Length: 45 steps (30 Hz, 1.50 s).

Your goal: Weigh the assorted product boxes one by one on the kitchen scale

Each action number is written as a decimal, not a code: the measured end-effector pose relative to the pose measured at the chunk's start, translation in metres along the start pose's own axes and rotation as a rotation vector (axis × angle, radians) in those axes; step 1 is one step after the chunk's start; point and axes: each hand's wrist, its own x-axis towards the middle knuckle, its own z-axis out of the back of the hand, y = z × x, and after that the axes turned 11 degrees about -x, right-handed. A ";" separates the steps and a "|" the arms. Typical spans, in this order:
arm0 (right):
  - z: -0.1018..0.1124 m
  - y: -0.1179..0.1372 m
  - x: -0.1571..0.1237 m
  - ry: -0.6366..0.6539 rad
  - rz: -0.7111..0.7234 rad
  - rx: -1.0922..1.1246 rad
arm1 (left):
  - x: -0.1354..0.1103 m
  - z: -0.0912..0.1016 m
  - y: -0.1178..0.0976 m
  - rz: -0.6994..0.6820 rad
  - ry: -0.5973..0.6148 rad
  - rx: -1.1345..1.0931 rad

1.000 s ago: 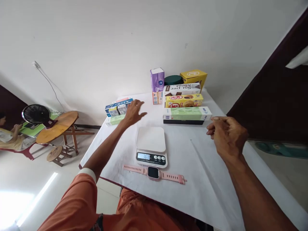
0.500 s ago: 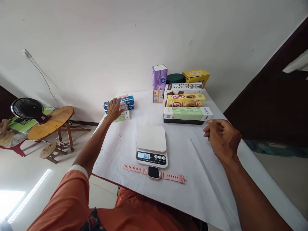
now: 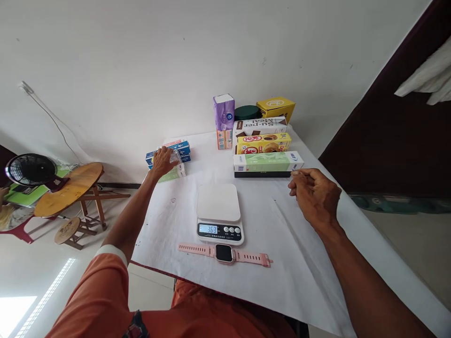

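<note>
At the left of the table, my left hand point(image 3: 163, 162) reaches over a cluster of small boxes. Its thumb and fingers close around a small clear-and-grey packet point(image 3: 175, 156) on the pile; the palm hides part of it. Blue boxes point(image 3: 182, 149) lie behind the hand, and a pale green box point(image 3: 176, 173) lies in front. My right hand point(image 3: 315, 193) is loosely curled, thumb against the fingers, with nothing visible in it. It is beside the right end of a long green-and-white box point(image 3: 266, 162). Between the hands, a white kitchen scale point(image 3: 218, 203) reads 363 with its plate bare.
A pink-strapped smartwatch point(image 3: 224, 253) lies before the scale. Behind the long box stand a yellow snack box point(image 3: 264, 143), a white box point(image 3: 260, 126), a purple tissue pack point(image 3: 224, 112), a dark green lid point(image 3: 247, 112) and a yellow carton point(image 3: 276, 109). A fan point(image 3: 31, 169) stands far left.
The view has shifted slightly. My left hand's fingers have drawn in from spread to curled over the pile. My right hand stays curled near the long box. The scale reading is the same.
</note>
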 end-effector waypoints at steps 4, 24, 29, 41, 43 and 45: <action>0.004 0.000 0.001 -0.009 -0.007 0.015 | -0.006 -0.007 -0.008 -0.006 -0.067 -0.012; 0.000 -0.001 0.000 -0.008 0.027 0.005 | 0.032 0.004 0.020 0.060 0.182 -0.073; 0.000 -0.003 -0.001 -0.002 0.069 -0.012 | 0.035 0.013 0.012 0.027 0.145 -0.075; -0.003 -0.004 -0.002 0.001 0.092 -0.025 | -0.039 0.063 -0.082 -0.370 0.064 -0.393; -0.003 -0.004 -0.002 0.006 0.084 -0.042 | -0.057 0.061 -0.101 -0.434 0.156 -0.449; -0.003 -0.004 -0.002 0.009 0.081 -0.044 | -0.069 0.059 -0.116 -0.481 0.215 -0.474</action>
